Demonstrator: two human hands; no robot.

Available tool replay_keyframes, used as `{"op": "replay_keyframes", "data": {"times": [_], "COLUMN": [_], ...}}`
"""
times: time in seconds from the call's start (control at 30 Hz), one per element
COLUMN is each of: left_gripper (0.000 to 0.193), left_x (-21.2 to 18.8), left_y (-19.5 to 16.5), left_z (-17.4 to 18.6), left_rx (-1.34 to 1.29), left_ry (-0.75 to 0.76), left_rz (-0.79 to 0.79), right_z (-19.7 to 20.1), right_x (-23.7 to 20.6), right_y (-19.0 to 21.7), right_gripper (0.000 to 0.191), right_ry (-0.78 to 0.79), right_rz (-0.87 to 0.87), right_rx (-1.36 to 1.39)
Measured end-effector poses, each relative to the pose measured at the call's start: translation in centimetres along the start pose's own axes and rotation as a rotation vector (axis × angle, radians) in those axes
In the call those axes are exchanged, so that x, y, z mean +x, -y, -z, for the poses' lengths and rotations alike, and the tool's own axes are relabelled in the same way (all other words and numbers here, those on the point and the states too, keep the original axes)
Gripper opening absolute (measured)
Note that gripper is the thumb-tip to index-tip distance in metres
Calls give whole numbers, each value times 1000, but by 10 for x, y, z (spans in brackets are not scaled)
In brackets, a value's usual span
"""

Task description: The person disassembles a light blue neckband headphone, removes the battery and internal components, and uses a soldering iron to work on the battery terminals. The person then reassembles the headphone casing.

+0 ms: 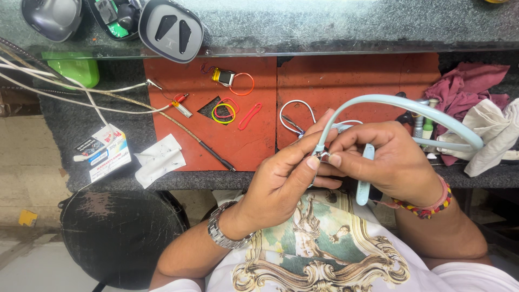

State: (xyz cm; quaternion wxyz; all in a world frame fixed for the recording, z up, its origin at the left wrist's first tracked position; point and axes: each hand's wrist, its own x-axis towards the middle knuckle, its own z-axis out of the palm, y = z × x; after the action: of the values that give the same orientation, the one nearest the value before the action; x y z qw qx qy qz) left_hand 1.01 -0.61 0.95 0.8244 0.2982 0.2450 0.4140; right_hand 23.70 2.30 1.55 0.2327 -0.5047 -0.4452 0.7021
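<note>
My left hand (pixel 284 176) and right hand (pixel 386 162) meet at centre frame, just below the red mat (pixel 259 140). Both are closed in a pinch on the pale blue neckband earphone (pixel 400 103): left thumb and forefinger grip the small metal-looking part at one end, right fingertips press against the same spot, and the band's other end pod hangs below my right palm. The band arcs up and right, ending over the white cloth (pixel 494 135) at the right edge.

Observations: the joint itself is largely hidden by my fingers; its condition cannot be confirmed.

Judgement: good practice here is a steady left-hand hold with light, controlled right-hand pressure, avoiding twisting the thin band. Loose rubber bands (pixel 227 112) and a thin probe tool (pixel 213 154) lie upper centre, well apart.
</note>
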Motion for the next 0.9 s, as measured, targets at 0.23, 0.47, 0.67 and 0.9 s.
{"op": "replay_keyframes", "data": {"times": [0.23, 0.47, 0.67, 0.9], "left_gripper": [44, 40, 37, 43], "left_x": [-1, -2, -1, 0], "left_y": [-2, -3, -4, -3], "left_z": [0, 4, 4, 3], "left_rx": [126, 453, 526, 277], "left_ry": [24, 50, 64, 78], "left_rz": [-42, -183, -200, -100], "right_z": [-7, 2, 16, 20], "right_x": [0, 7, 21, 26], "right_y": [9, 12, 12, 8], "right_gripper": [6, 9, 9, 12], "right_ry": [-49, 22, 226, 294], "right_rz": [14, -83, -92, -136], "right_rx": [-104, -167, -174, -47]}}
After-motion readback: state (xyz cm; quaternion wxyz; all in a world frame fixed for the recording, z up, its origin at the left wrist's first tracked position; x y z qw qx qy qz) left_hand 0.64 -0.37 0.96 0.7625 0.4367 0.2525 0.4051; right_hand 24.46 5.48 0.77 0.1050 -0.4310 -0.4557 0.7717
